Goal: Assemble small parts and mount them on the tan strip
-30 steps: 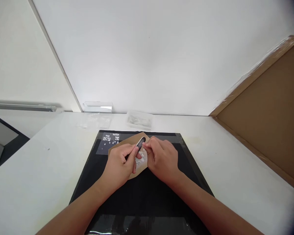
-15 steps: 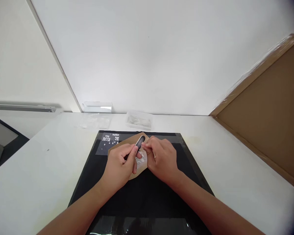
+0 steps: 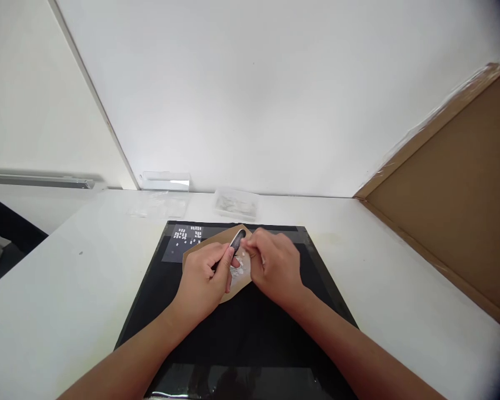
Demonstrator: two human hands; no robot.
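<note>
My left hand (image 3: 207,273) is closed around a slim dark piece with a rounded end and a pale rim (image 3: 237,240), held tilted up between thumb and fingers. Beside its upper end, my right hand (image 3: 275,265) has thumb and forefinger drawn together; whatever may be between them is too small to make out. Beneath both hands lies a brown, angular-edged sheet (image 3: 229,297) with small whitish flakes (image 3: 239,269) on it, partly covered by the fingers. The sheet rests on a black mat (image 3: 250,333).
Small white pieces (image 3: 180,234) lie in groups on the mat's far left corner. Behind the mat are a clear plastic box (image 3: 236,204), a flat clear bag (image 3: 160,205) and a clear holder (image 3: 165,181) by the wall. A brown panel (image 3: 450,183) leans at the right.
Both hands keep nearly the same pose, with the right fingers shifting slightly at the dark piece. The view has moved a little, and dark shapes at the far left edge look different.
</note>
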